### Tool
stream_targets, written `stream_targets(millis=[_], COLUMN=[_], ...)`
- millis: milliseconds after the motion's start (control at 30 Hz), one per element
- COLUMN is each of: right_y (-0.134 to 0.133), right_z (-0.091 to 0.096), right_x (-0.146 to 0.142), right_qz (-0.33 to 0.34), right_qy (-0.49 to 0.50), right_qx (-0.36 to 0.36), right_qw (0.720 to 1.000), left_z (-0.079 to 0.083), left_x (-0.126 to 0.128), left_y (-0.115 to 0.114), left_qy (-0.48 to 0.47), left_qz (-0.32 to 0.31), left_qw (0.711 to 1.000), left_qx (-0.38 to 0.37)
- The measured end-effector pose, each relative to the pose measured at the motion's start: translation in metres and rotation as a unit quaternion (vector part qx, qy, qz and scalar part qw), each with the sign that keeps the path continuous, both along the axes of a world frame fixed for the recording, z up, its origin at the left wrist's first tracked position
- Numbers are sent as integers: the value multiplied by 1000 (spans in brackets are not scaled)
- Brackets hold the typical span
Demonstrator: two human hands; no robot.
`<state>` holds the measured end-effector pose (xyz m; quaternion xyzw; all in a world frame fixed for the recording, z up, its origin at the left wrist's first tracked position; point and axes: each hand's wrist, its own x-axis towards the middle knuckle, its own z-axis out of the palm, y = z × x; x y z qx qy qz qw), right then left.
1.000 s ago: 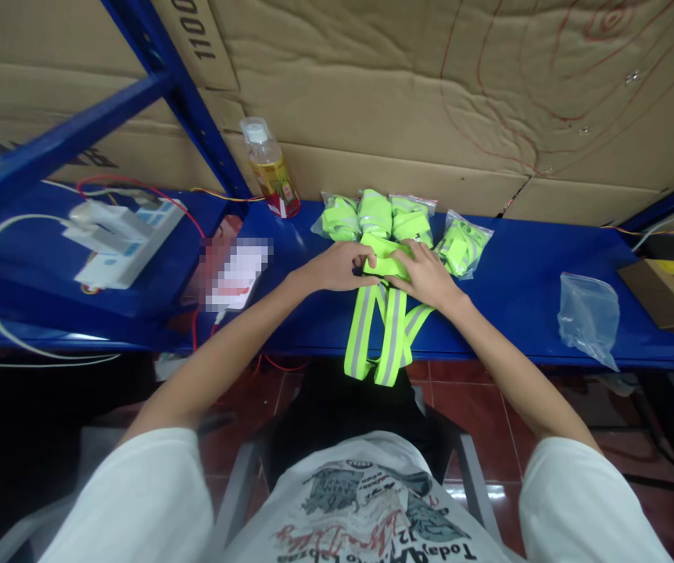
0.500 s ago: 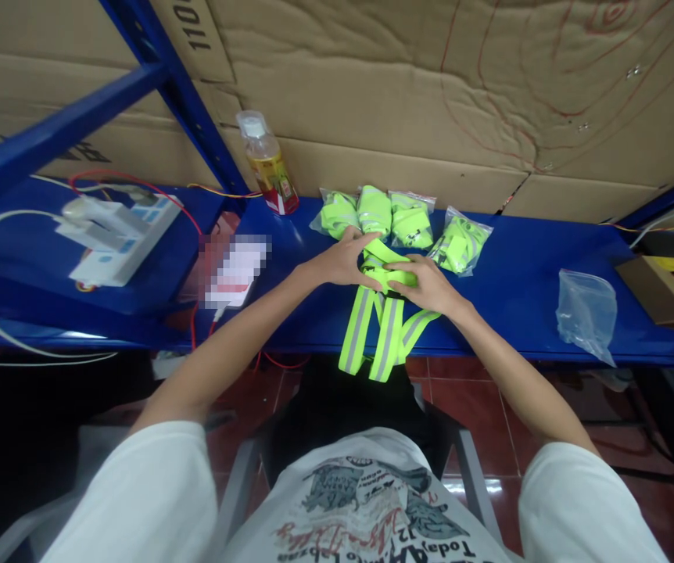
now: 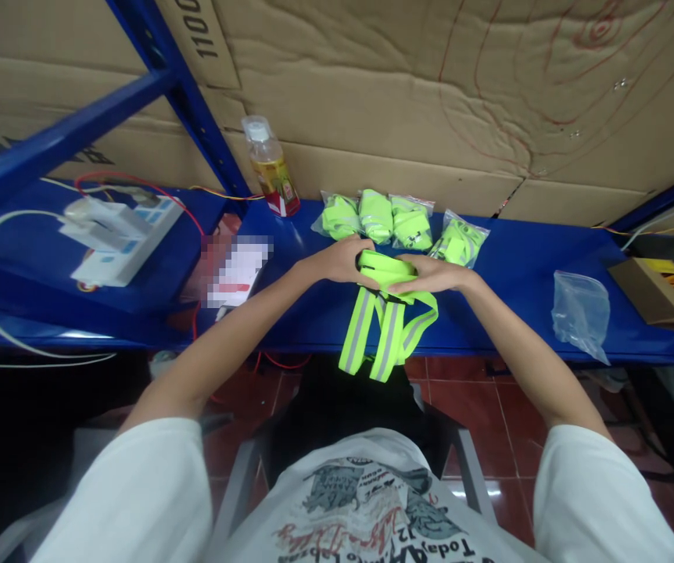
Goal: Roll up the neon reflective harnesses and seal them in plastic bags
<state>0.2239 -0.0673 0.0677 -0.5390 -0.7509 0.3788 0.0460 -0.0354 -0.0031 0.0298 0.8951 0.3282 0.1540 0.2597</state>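
Between both hands is a neon yellow-green reflective strap harness (image 3: 388, 270), its upper part bunched into a folded bundle. Grey-striped straps from it hang down past the front edge of the table. My left hand (image 3: 345, 262) grips the bundle's left side, thumb in front. On the right side, my right hand (image 3: 431, 275) is closed on the bundle, with its thumb along the front. Fingers behind the bundle are partly hidden. Just beyond the hands lie several clear bags (image 3: 375, 216) packed with the same neon straps.
An empty clear zip bag (image 3: 581, 317) lies on the blue table (image 3: 513, 289) at right, near an open cardboard box (image 3: 659, 293). At left are a drink bottle (image 3: 275, 176), a phone (image 3: 237, 274) with a cable, and a white power strip (image 3: 129, 242). Cardboard (image 3: 342, 94) walls the back.
The folded top of the harness is now more compact and upright between my hands. My right hand has shifted slightly right and flattened along its side. The hanging straps stay nearly in place.
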Motion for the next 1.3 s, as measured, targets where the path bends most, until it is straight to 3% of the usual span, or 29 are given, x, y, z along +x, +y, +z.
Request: stream_targets(millis=[67,133,233,367,500,567,767,867,967,1100,1200,1300], right_y=[4,8,9,-7,-22,-20,0,-2,-7,-12,-10,-6], right_z=[3,1,-6,1,10,2,-41,-46,-43,-38,-42,-49], right_x=[1,0,-4,-9,-9,-6,-1,3,12,22,23,24], right_qz=[16,22,25,35,32,44,69,100,127,22,-32,-28], right_qy=[34,47,50,169,172,123,-50,-94,-17,84,27,0], right_qx=[-66,-72,-12,70,213,268,361,357,326,235,232,227], right_qw=[997,996,998,983,961,955,929,924,937,968,972,974], left_z=[-1,-2,3,26,43,38,-3,-15,-21,-17,-8,-4], left_x=[-3,-3,-4,-12,-23,-23,-18,-16,-13,-8,-9,-13], left_y=[-4,-9,-20,-36,-37,-29,-5,-5,-14,-30,-34,-26], left_qy=[-13,-27,-42,-91,-156,-151,-59,2,44,74,54,11], left_qz=[-7,-16,-17,5,-28,-44,-66,-78,-61,-59,-112,-142], left_qw=[1000,999,999,996,986,985,990,990,989,986,985,988], left_qx=[-24,-41,-24,27,50,69,107,114,130,138,120,53])
